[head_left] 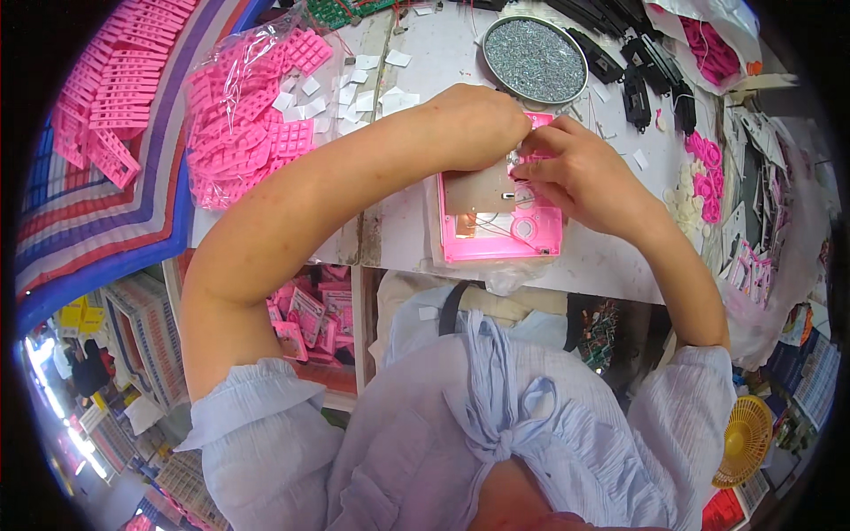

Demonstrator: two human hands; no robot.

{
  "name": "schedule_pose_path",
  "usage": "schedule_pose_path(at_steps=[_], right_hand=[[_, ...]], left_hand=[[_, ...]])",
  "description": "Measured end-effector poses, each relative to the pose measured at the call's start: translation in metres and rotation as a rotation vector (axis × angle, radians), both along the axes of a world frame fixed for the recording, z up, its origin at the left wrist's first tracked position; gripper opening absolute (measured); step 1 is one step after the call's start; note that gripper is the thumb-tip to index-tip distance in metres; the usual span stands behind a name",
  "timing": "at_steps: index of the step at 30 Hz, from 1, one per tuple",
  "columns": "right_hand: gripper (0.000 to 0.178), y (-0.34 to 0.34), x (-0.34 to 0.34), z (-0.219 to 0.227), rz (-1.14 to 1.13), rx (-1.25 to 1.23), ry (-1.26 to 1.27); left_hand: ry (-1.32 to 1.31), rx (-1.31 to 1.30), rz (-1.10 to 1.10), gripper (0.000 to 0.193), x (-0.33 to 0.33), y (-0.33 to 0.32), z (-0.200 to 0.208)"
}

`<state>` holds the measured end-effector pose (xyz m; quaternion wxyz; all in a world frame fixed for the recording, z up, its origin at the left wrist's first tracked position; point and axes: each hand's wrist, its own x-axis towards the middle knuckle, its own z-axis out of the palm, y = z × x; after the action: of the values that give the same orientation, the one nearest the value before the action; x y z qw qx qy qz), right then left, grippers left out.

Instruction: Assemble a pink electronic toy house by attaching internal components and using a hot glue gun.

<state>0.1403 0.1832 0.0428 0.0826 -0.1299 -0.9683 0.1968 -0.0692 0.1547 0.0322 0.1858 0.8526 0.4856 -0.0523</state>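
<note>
A pink plastic housing lies on the worktable in front of me, with a flat greyish-brown panel and thin wires inside it. My left hand is bent over the housing's far part, its back turned up and its fingers hidden. From the right, my right hand reaches in with thumb and fingers drawn together over the housing's upper right side. Whatever is between those fingertips is too small or too covered to make out. Both hands are close together at the far end of the housing.
A round tray of small screws stands just beyond my hands. To the left lies a clear bag of pink parts beside scattered white pieces. Black plastic parts are at the far right. Pink strips lie on striped cloth.
</note>
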Motion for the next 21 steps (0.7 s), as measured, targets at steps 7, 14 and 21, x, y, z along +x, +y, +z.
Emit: schedule_pose_path(at_steps=[7,14,21], right_hand=[[0.026,-0.030,-0.003,-0.021,-0.191,0.156,0.132],[0.023,-0.031,-0.006,-0.007,-0.201,0.070,0.127],[0.020,-0.027,0.005,-0.007,-0.155,0.033,0.117]], left_hand=[[-0.023,0.038,-0.019,0.015,0.002,0.000,-0.001],[-0.521,0.271,0.355,0.020,-0.029,0.000,0.003],[-0.499,0.199,0.650,0.031,-0.044,-0.023,-0.010]])
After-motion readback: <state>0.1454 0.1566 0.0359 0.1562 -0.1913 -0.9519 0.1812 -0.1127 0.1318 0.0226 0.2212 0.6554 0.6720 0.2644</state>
